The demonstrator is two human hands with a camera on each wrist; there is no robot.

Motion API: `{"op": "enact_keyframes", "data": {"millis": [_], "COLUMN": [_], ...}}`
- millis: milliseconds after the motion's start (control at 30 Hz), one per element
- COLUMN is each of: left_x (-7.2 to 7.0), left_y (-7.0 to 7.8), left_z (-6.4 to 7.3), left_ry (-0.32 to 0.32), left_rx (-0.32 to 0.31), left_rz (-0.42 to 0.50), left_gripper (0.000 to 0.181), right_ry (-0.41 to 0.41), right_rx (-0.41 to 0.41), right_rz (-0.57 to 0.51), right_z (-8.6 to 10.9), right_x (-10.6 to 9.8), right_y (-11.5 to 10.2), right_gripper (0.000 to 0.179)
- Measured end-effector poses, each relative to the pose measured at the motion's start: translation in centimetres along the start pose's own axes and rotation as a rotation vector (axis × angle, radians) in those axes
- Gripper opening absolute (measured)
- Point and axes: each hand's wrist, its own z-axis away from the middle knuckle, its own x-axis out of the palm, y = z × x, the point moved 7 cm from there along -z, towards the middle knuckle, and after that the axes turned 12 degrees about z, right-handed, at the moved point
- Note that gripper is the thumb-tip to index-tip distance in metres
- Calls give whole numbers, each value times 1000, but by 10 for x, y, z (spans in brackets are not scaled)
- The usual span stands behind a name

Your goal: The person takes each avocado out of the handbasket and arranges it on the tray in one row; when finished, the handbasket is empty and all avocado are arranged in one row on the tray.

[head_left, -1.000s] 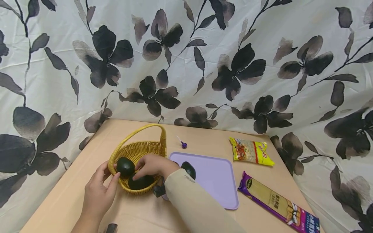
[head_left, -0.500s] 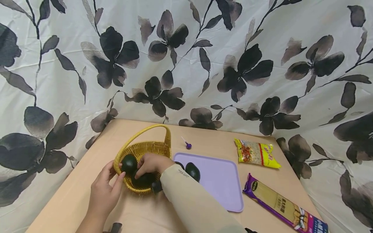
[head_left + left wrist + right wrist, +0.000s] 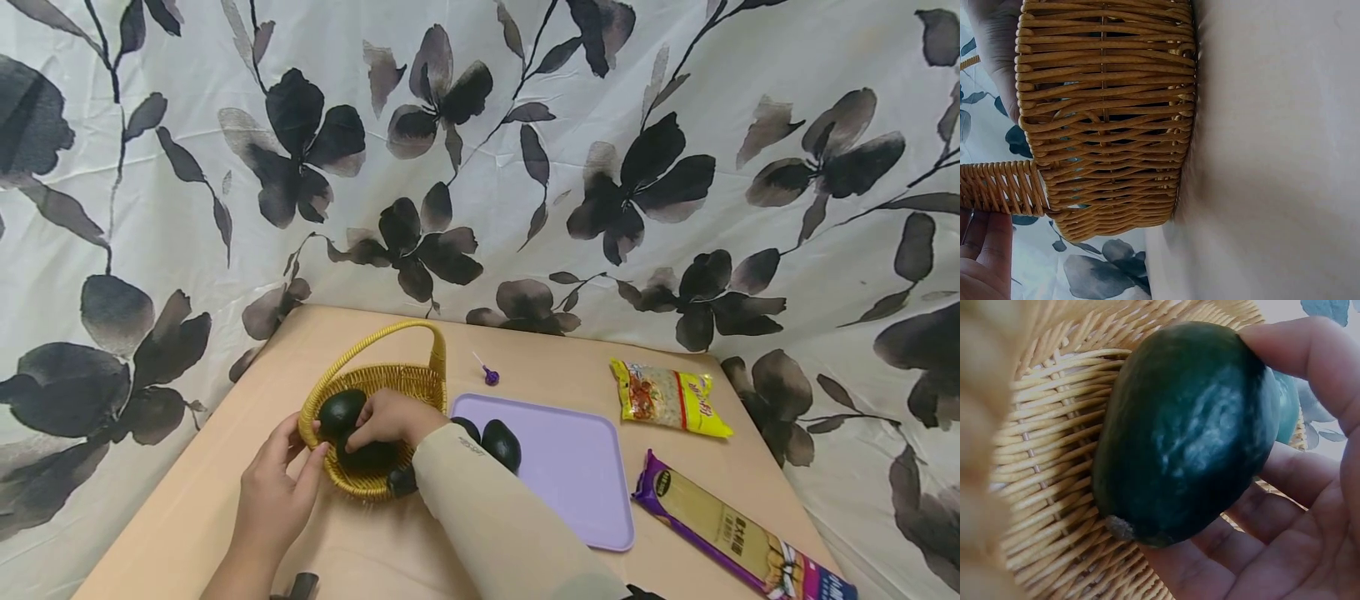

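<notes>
A yellow wicker basket (image 3: 386,379) with a tall handle stands on the table. At its left side my left hand (image 3: 276,487) holds the foot of the handle between thumb and fingers; the left wrist view shows fingers (image 3: 994,247) against the handle. My right hand (image 3: 397,418) reaches inside and grips a dark green avocado (image 3: 1188,434), thumb on one side and fingers on the other. A second avocado (image 3: 342,412) lies beside it at the basket's left. Two more avocados, one at the tray's left part (image 3: 501,444), are partly covered by my right sleeve.
A lilac tray (image 3: 573,475) lies right of the basket, its near left part under the right forearm. Behind it lies a purple-wrapped lollipop (image 3: 491,376). Further right are a yellow food bag (image 3: 667,398) and a long purple packet (image 3: 738,529). A floral curtain (image 3: 525,167) hangs behind.
The head view has turned slightly left, so the scene sits further right. Relative to the basket, my right hand has moved a little left, and the avocados inside have shifted slightly toward the back.
</notes>
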Motion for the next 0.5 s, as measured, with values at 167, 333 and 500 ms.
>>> {"op": "enact_keyframes", "data": {"millis": [167, 333, 500], "left_x": [0, 0, -1], "left_y": [1, 0, 1], "left_z": [-1, -2, -1], "left_ry": [-3, -4, 2], "left_rx": [11, 15, 12], "left_rz": [7, 3, 0], "left_gripper": [57, 56, 56], "right_ry": [11, 27, 41], "right_rx": [-6, -41, -56], "right_rz": [-25, -44, -124], "right_z": [2, 3, 8], "right_x": [-5, -17, -25], "right_y": [3, 6, 12], "right_gripper": [30, 29, 29]}}
